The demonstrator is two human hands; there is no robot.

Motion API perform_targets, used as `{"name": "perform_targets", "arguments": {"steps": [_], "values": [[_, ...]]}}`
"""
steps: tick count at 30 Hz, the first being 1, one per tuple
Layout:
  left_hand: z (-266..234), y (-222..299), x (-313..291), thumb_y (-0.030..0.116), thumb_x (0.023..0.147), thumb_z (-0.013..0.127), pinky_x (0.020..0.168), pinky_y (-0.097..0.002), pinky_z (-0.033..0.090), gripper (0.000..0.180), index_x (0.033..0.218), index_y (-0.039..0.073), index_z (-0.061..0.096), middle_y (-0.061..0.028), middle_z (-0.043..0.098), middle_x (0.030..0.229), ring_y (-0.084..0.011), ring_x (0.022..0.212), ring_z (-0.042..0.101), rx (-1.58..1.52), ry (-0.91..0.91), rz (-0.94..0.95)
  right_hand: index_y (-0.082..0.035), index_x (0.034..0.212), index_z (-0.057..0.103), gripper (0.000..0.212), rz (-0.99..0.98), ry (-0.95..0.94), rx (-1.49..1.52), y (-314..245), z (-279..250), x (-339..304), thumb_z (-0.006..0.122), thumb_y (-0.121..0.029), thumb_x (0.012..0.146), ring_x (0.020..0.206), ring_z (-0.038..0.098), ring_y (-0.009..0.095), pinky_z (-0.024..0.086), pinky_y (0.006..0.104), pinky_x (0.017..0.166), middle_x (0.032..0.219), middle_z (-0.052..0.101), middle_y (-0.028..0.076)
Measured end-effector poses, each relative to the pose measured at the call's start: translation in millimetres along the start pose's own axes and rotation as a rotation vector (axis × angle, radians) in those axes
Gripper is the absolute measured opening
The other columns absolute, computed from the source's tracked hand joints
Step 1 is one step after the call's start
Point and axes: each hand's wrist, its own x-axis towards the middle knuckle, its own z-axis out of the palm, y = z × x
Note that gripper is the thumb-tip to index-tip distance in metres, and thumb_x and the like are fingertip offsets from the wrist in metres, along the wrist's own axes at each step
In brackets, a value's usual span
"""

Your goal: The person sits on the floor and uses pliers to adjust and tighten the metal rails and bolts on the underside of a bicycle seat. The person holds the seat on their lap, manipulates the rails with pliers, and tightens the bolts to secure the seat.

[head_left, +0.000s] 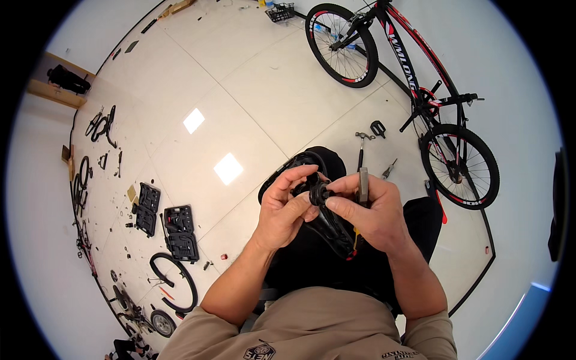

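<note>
In front of my lap, my left hand pinches a small black round part with ridged, ring-like edges. My right hand grips its other side between thumb and fingers. A flat silver metal tool stands up out of my right hand; its kind is mostly hidden by the fingers. Below the hands, a long glossy black piece lies over my dark trousers, partly covered. By my right palm shows a yellow and red handle end.
A black and red bicycle leans along the right wall. Nearer lie a hammer, a black pedal and a screwdriver-like tool. To the left are open tool cases, a tyre and several scattered bicycle parts.
</note>
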Motion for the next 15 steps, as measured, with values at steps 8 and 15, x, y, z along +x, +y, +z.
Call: {"name": "perform_targets", "arguments": {"steps": [8,15], "values": [[1.3,-3.5,0.6,-0.007,0.094,0.062,0.069,-0.0264,0.049,0.047,0.140,0.001,0.055,-0.0186,0.061,0.129,-0.0135,0.086,0.060,0.230,0.034,0.110,0.000,0.105,0.073,0.014,0.020,0.042,-0.009,18.7,-6.8,0.3,0.076,-0.005,0.092,0.073,0.056,0.002,0.046,0.0208,0.065,0.084,0.069,-0.002],[-1.8,-8.3,-1.8,-0.010,0.090,0.065,0.078,-0.0270,0.052,0.050,0.138,0.000,0.056,-0.0168,0.063,0.130,-0.0141,0.094,0.063,0.450,0.090,0.206,0.000,0.107,0.074,0.016,0.028,0.046,0.010,19.6,-6.2,2.7,0.075,-0.003,0.092,0.076,0.060,0.003,0.047,0.0205,0.067,0.088,0.072,0.000]]}}
